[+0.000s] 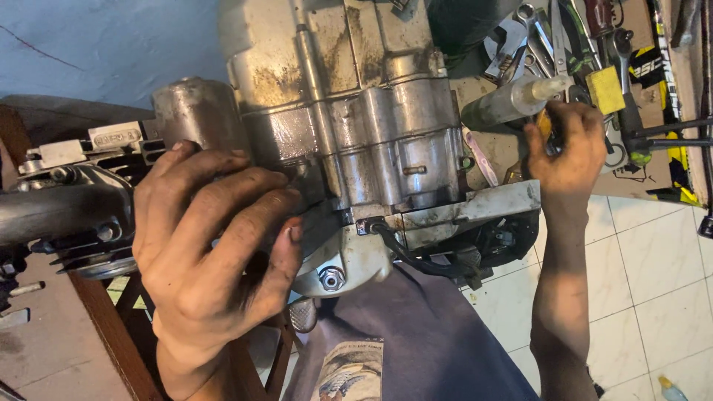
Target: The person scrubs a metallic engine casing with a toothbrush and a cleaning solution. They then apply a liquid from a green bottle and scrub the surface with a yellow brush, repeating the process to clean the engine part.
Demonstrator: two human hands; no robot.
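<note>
A dirty grey metal engine case [356, 111] fills the middle of the view, resting on a wooden stand [111, 327]. My left hand [212, 252] lies spread against its lower left side, fingers apart, near a bolt [331, 278] on a rounded cover. My right hand [568, 145] reaches out to a pile of hand tools [587, 44] on a cardboard sheet, fingers curled around a small orange-handled tool [546, 122], beside a clear plastic tube with a grey body [509, 100].
A black finned cylinder part and pipe [67, 212] sit at the left. A black cable [416, 256] hangs under the case. White floor tiles [653, 260] lie at the right, with wrenches and pliers scattered above them. My blue shirt [416, 334] shows below.
</note>
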